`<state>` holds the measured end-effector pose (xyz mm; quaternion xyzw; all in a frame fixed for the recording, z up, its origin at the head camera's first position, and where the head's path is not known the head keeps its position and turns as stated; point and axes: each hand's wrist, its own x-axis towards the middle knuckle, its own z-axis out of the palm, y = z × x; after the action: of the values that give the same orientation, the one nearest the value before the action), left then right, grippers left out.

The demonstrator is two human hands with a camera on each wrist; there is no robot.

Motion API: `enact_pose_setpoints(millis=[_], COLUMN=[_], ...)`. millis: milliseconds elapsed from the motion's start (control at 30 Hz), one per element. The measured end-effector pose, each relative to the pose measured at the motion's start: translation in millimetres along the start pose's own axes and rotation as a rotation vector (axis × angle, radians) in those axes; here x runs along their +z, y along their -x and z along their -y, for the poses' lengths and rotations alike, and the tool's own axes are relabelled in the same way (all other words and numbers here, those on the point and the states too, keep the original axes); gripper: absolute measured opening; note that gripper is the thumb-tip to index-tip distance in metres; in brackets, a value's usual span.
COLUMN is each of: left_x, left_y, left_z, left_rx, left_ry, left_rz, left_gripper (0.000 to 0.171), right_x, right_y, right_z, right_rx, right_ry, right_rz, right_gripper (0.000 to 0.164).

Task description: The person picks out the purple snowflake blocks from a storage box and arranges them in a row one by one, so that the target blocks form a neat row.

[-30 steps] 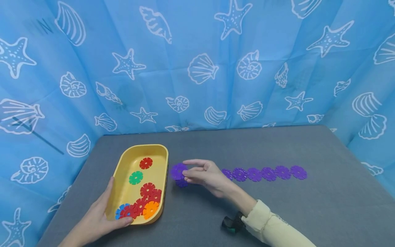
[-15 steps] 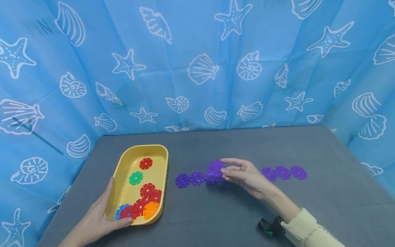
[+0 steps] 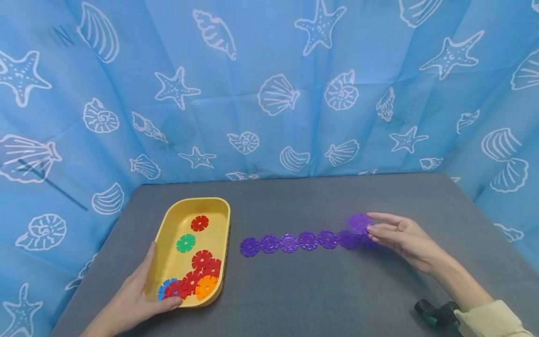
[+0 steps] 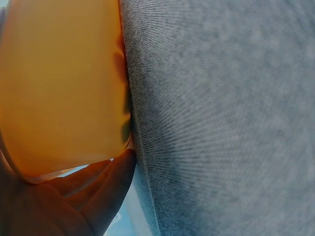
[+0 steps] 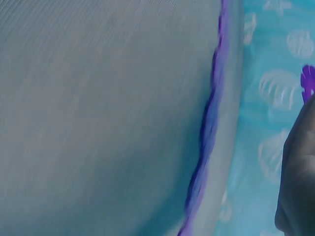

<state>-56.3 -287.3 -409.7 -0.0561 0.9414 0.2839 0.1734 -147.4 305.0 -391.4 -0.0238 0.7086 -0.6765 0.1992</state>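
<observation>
My right hand (image 3: 406, 238) pinches a purple snowflake disc (image 3: 359, 223) above the right part of a row of purple snowflake discs (image 3: 288, 243). The row's right end is hidden behind that hand. At the right wrist view's edge, part of the held disc (image 5: 308, 81) shows above the hand, and the row (image 5: 209, 115) appears edge-on. With its thumb at the near rim and fingers along the left side, my left hand (image 3: 130, 299) grips a yellow tray (image 3: 177, 224). The left wrist view shows fingers (image 4: 115, 182) against the tray's wall.
Inside the tray lie several red discs (image 3: 202, 258), a green disc (image 3: 185, 243), an orange disc (image 3: 206, 286) and a partly covered blue disc (image 3: 163, 288). A grey cloth-covered table (image 3: 316, 295) carries everything. Behind it hangs a blue shell-patterned curtain (image 3: 236, 103).
My right hand has travelled rightward along the row with the purple disc, from beside the tray to near the row's right end. The row's left part is uncovered. My left hand stays at the tray.
</observation>
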Motion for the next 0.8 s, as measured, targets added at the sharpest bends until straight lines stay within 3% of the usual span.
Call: enact_pose_setpoints(millis=[167,433,567,700,800], left_x=[0.2,0.1,0.1,0.1,0.6], left_y=[0.5,0.4,0.0,0.6,0.8], left_z=[0.9,0.3,-0.8,-1.0,-1.1], left_rx=[0.002,0.01,0.01,0.015,0.017], left_ry=[0.014,0.009,0.0,0.006,0.007], left_rz=[0.003,-0.005,-0.012,-0.016,-0.018], left_gripper=[0.141,0.14,0.14,0.141,0.141], right_x=[-44,-102,-124,-141,-149], right_y=[12,22,23,24,26], right_z=[-5,-18,-24,-30,-33], right_rx=[0.035,0.024,0.082,0.16,0.198], right_ry=[0.033,-0.002,0.081,0.223,0.318], right_rz=[-0.022,0.024,-0.039,-0.112,-0.128], right_gripper=[0.037,0.046,0.043,0.028,0.056])
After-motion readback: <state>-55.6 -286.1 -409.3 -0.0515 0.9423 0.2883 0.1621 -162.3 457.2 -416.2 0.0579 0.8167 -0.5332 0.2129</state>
